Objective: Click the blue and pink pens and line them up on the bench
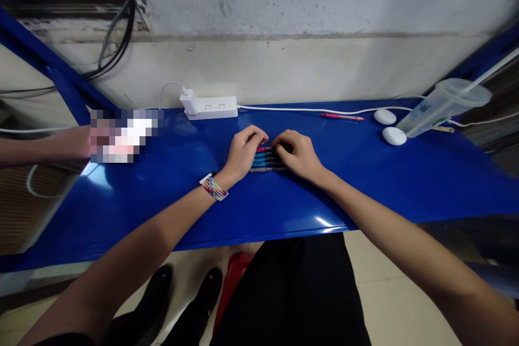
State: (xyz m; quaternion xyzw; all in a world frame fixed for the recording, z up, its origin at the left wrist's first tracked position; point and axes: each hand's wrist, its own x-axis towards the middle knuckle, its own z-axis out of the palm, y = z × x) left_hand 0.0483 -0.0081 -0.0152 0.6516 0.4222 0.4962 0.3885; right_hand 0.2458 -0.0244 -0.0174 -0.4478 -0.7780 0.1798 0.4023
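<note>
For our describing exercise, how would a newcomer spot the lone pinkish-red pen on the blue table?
On the blue table, follow the white cable rightward from the power strip. Just in front of it lies the pinkish-red pen, alone, unlike the pens lying side by side.

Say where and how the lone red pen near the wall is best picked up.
Probably by mid-barrel, pinched by the right hand from above and the near side: the red pen lies flat, roughly parallel to the wall, with the white cable running just behind it.
</note>
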